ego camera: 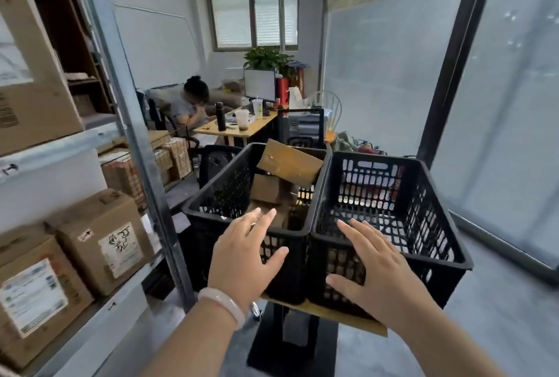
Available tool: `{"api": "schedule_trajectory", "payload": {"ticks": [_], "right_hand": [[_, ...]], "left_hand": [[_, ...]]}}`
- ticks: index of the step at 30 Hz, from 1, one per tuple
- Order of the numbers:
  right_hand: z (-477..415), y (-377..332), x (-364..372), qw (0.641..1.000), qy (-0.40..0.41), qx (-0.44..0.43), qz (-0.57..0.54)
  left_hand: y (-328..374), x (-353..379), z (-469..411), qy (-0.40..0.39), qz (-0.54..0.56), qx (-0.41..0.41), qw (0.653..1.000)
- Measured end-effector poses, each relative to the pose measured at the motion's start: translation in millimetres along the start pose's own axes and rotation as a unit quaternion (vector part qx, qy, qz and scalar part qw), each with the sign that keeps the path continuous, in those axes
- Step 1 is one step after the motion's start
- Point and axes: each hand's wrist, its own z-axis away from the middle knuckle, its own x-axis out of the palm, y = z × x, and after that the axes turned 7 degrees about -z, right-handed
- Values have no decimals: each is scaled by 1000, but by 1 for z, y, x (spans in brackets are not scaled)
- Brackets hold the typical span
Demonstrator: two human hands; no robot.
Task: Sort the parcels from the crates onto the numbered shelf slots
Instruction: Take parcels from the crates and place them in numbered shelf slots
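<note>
Two black perforated crates stand side by side on a small stand in front of me. The left crate holds several brown cardboard parcels, the top parcel tilted against its far wall. No parcels show in the right crate. My left hand, with a pale bangle at the wrist, hovers with straight fingers over the left crate's near rim. My right hand is spread flat over the right crate's near rim. Neither hand holds anything.
A metal shelf unit runs along the left, with labelled cardboard boxes on its levels. A person sits at a desk beyond the crates. Frosted glass panels close off the right side. More stacked cartons lie on the floor behind the shelf.
</note>
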Motion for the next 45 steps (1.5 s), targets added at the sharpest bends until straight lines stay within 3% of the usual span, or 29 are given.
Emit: {"api": "schedule_trajectory", "payload": {"ticks": [7,13,23,29,35,42,45], "right_hand": [[-100,13,21,999,-7,28,15],[-197,18,34,998,12,60,24],[-258,55,49,990,20,139,31],[-273,66,58,985,21,172,22],[-287,69,65,984,12,178,10],[-308,61,69,989,10,147,-13],[-309,62,70,990,8,142,-12]], "left_hand": [[-49,63,-108,-19,19,44,999],[-100,107,-214,-45,-48,110,992],[-110,200,-336,-148,-236,257,925],[-100,233,-376,-163,-300,286,895],[-105,247,-392,-187,-290,307,887],[-116,251,-390,-152,-301,327,883],[-119,241,-395,-158,-265,308,900]]}}
